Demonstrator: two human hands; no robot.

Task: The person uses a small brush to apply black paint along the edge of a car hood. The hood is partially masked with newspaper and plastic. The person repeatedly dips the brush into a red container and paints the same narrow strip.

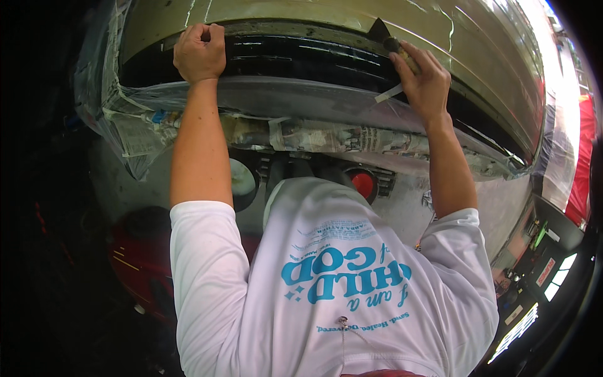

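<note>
My left hand (200, 55) is closed, fingers curled, at the edge of a gold-painted vehicle panel (314, 14); what it pinches, if anything, is hidden. In my right hand (428, 85) is a putty knife (409, 60) with a pale handle, its dark triangular blade pointing up and left over the panel's edge. A glossy black band (295, 58) curves below the gold surface, between and under both hands. Close to the right hand's wrist, a short pale strip (388, 94) hangs over the band.
Clear plastic sheeting (264, 91) and taped newspaper (326, 135) cover the vehicle's near side. Beneath, a round pale-topped object (242, 177) and a red round one (362, 183) are near the floor. A dark red rounded shape (141, 251) lies lower left. Red sheeting (581, 169) hangs at the right.
</note>
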